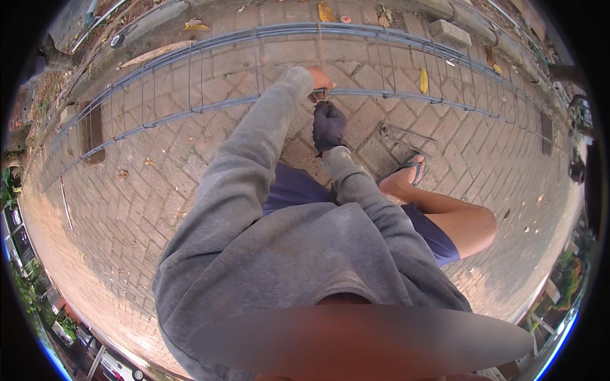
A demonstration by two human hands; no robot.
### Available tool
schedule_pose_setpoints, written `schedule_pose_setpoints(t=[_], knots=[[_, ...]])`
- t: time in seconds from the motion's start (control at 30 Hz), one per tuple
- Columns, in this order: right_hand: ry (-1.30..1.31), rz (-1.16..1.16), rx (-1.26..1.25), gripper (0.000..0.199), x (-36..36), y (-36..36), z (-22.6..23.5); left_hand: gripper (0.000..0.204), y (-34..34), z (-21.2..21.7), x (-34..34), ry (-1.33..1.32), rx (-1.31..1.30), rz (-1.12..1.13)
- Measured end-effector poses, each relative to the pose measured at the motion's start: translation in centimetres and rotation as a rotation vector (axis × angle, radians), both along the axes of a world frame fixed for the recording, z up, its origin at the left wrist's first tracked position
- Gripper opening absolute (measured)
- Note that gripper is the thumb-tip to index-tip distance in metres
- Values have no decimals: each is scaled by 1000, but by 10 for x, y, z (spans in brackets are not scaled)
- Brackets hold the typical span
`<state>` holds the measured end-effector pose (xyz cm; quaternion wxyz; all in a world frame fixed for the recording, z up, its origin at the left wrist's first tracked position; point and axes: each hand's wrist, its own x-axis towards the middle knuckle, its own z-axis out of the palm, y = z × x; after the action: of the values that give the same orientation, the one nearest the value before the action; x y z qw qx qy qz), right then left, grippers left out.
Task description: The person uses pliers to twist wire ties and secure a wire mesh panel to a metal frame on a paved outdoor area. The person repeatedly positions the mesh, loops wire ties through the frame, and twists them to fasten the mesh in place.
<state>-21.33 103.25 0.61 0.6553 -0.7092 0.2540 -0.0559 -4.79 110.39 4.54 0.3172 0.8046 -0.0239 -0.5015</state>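
A long steel bar cage (362,93) stretches across the upper part of the frame, lying over brick paving (241,171). It should handle as heavy and awkward overall: the long bars look stiff, while the thin cross ties would likely bend. The near bar, close to a tie, seems the steadiest place to take hold.

At upper centre the bare left grip (323,78) is at the near bar, beside a rusty-brown tie (321,51); its fingers are partly hidden, so I cannot tell how firmly it closes. The dark-gloved right grip (329,124), just below, is curled, its contents hidden.

Right of centre, what looks like pincers (385,131) lies near a sandalled foot (413,170), which limits room there. A pale block (450,33) sits beyond the cage at upper right.
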Motion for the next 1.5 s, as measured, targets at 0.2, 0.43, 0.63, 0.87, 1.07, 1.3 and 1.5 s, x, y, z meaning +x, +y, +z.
schedule_pose_setpoints(t=[0.2,0.43,0.63,0.87,1.07,1.3,1.5], knots=[[-5,23,182,29,-5,-5,-11,43,1,1,3,-23,47,-65],[269,182,-334,43,-21,-47,3,42,3,-15,2,-78,-24,-40],[128,385,-1058,56,4,-34,49,46,0,-19,6,-42,-40,-40],[242,400,-940,40,29,-20,38,79,0,-11,4,-47,46,-3],[249,153,-298,33,24,-25,29,83,1,-14,6,-156,59,-114],[77,12,-200,28,0,-15,0,75,0,-13,9,-131,64,-163],[192,-131,492,27,-4,-26,-5,51,-1,-12,6,-92,0,-62]])
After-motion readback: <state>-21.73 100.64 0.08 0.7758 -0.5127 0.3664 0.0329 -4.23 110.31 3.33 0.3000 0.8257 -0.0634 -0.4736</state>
